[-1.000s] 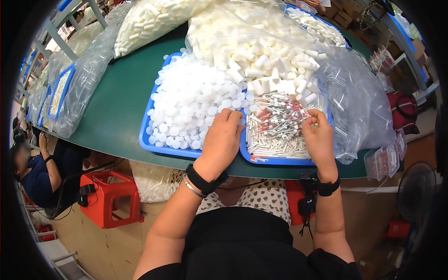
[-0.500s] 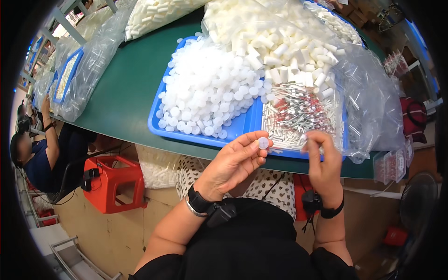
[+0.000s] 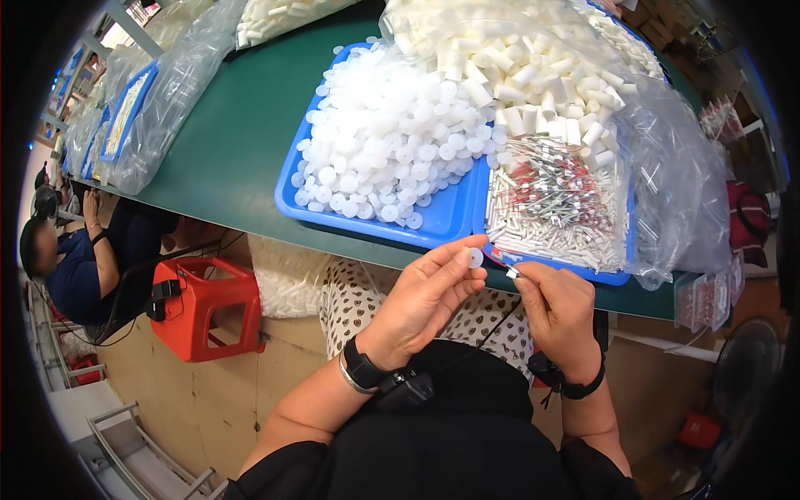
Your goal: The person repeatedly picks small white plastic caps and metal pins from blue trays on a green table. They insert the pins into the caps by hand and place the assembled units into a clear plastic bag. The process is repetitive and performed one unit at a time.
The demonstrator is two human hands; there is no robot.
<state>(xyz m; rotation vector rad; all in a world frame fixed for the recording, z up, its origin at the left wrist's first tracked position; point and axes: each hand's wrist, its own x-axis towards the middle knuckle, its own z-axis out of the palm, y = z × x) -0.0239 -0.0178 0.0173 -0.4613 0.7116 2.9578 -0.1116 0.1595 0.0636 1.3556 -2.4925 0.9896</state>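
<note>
Between thumb and forefinger, my left hand (image 3: pixel 427 290) pinches a translucent white disc (image 3: pixel 476 257) by its edge, just in front of the blue trays. My right hand (image 3: pixel 560 310) is closed on a small white piece (image 3: pixel 512 272) with a dark thin part at its end; its exact kind is too small to tell. The two held pieces are close together but apart. Beyond my left hand, a heap of similar white discs (image 3: pixel 383 137) fills a blue tray (image 3: pixel 429 228). White sticks (image 3: pixel 533 237) and red and grey thin parts (image 3: pixel 554 183) lie beyond my right hand.
Cream foam-like cylinders (image 3: pixel 533 79) spill from a clear bag behind the trays. Clear plastic (image 3: pixel 679 183) drapes over the green table (image 3: pixel 217 142) at right. A red stool (image 3: pixel 208 308) stands at lower left, near a seated person (image 3: pixel 79 267). A fan (image 3: pixel 746 362) is at right.
My right hand has come down and left, turning its small white piece toward the disc. My left hand still pinches the disc. The whole view has shifted slightly.
</note>
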